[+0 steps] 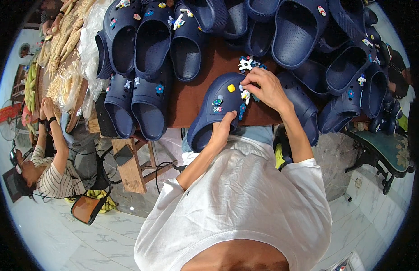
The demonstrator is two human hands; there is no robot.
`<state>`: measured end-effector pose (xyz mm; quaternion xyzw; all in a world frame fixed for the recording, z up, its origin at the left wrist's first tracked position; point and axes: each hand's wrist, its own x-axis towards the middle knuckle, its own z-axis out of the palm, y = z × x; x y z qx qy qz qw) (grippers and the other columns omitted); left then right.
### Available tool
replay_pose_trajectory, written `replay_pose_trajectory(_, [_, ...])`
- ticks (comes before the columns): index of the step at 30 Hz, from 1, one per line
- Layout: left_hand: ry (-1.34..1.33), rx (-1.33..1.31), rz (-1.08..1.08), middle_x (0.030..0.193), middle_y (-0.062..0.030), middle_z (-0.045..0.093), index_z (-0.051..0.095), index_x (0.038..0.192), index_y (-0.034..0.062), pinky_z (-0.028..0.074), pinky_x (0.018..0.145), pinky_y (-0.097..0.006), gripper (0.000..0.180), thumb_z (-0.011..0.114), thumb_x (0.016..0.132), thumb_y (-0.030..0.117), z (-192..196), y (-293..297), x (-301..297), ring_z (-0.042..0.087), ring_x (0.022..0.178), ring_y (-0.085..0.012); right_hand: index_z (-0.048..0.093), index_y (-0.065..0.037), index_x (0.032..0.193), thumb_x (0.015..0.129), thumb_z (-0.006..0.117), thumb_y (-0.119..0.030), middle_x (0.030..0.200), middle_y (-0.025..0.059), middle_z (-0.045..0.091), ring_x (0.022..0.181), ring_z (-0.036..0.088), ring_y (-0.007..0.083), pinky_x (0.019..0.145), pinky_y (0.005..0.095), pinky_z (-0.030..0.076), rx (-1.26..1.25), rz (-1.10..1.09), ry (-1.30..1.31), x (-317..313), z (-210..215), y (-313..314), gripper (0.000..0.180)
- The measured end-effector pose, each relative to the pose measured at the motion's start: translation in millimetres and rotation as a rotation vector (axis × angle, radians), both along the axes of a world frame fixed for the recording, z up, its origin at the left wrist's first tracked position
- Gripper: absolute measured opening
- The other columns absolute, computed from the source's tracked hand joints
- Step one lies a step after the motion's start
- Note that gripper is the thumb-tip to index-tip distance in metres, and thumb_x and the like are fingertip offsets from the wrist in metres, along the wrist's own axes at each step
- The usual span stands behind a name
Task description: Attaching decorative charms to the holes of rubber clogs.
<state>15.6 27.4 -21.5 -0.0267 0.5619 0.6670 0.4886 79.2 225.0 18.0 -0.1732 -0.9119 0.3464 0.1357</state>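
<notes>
A navy clog with holes in its upper is tilted at the table's near edge. My left hand grips it by the opening, thumb on top and fingers hidden inside. Several shoe charms are on its upper, among them a yellow one, a planet-shaped one and a blue flower strip. My right hand pinches at the clog's toe side, beside a white charm. What lies between those fingertips is too small to make out. Behind it sits a small heap of loose charms.
Many navy clogs crowd the brown table at left, back and right. At far left, another person works beside corn cobs and loose kernels. A wooden stool with a phone and a green-topped chair flank me.
</notes>
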Motion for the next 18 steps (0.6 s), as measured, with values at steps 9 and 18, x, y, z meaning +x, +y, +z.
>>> replay_pose_trajectory(9, [0.019, -0.029, 0.002, 0.099, -0.0035, 0.056, 0.058, 0.105, 0.0012, 0.042, 0.08, -0.029, 0.033, 0.066, 0.082, 0.023, -8.3, 0.3, -0.4, 0.051, 0.088, -0.0155, 0.068, -0.004, 0.084, 0.079, 0.07, -0.012, 0.086, 0.0068, 0.062, 0.084, 0.061, 0.026, 0.075, 0.0371, 0.047, 0.179, 0.05, 0.089, 0.9, 3.0, -6.9, 0.009])
replay_pose_trajectory(18, [0.023, 0.029, -0.016, 0.102, -0.0033, 0.056, 0.058, 0.107, 0.0015, 0.042, 0.082, -0.029, 0.032, 0.066, 0.082, 0.02, -7.6, -2.9, 1.3, 0.051, 0.091, -0.0149, 0.064, -0.005, 0.105, 0.078, 0.075, -0.016, 0.098, 0.0076, 0.061, 0.095, 0.062, 0.021, 0.085, 0.0354, 0.048, -0.206, 0.024, -0.021, -5.8, -8.4, 17.2, 0.032])
